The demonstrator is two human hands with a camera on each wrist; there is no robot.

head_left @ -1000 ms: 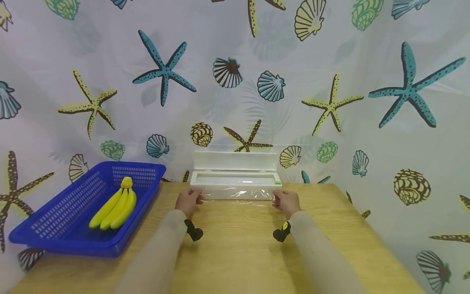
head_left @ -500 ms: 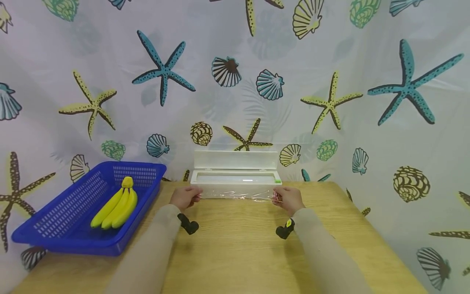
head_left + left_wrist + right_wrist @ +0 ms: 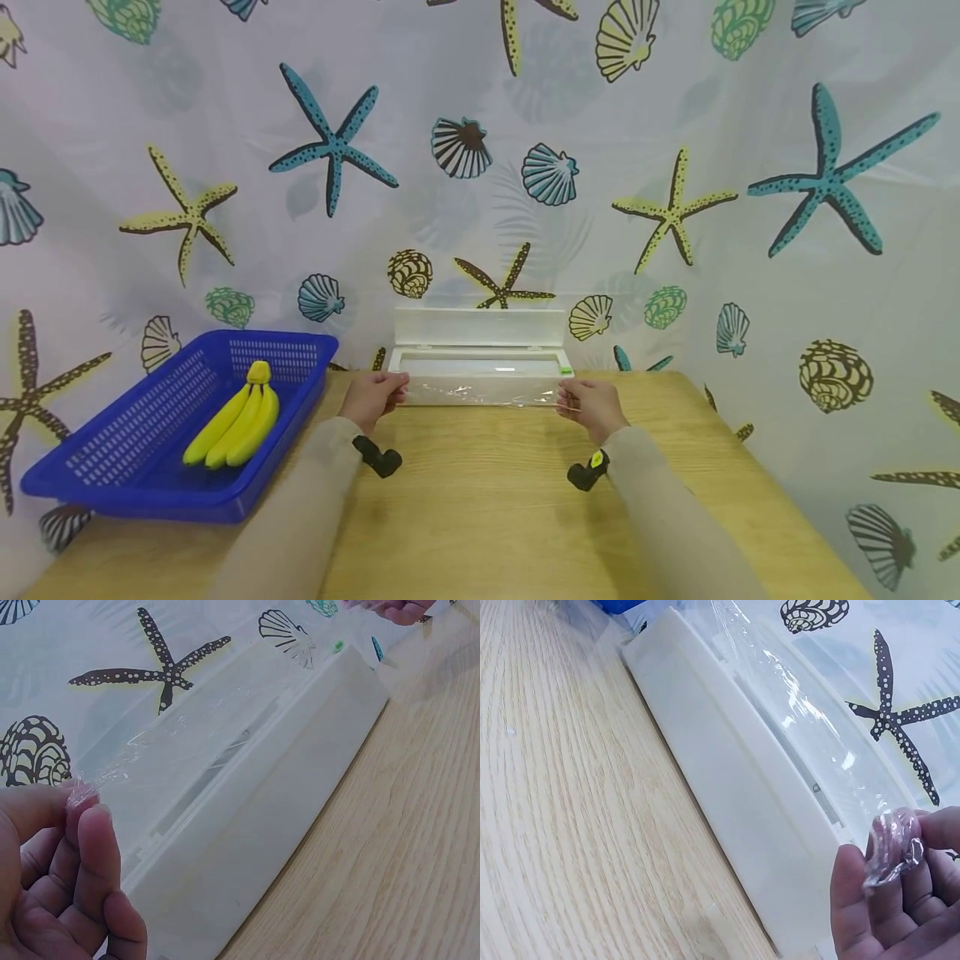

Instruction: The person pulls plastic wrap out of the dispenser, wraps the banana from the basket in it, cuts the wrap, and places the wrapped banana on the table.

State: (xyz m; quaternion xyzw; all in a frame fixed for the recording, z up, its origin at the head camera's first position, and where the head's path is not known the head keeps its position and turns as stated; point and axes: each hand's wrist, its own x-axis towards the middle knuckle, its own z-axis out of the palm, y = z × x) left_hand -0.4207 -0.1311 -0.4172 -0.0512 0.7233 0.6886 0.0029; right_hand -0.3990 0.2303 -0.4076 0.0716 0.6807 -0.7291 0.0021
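Note:
A long white dispenser box stands at the back of the table, its lid raised against the curtain. Clear plastic wrap stretches across the front of the box between both hands. My left hand pinches the wrap's left corner between thumb and fingers, as the left wrist view shows with the fingertips on the film. The right hand pinches the other corner; in the right wrist view the film is bunched at the thumb and fingers. What lies inside the box is only partly visible.
A blue plastic basket stands at the left with a bunch of yellow bananas in it. Behind the wooden table hangs a white curtain with starfish and shells. A green tag marks the box's right end.
Both hands keep hold of the wrap. My left hand has shifted slightly left and up, and the right hand slightly right. The box and the basket have stayed in place.

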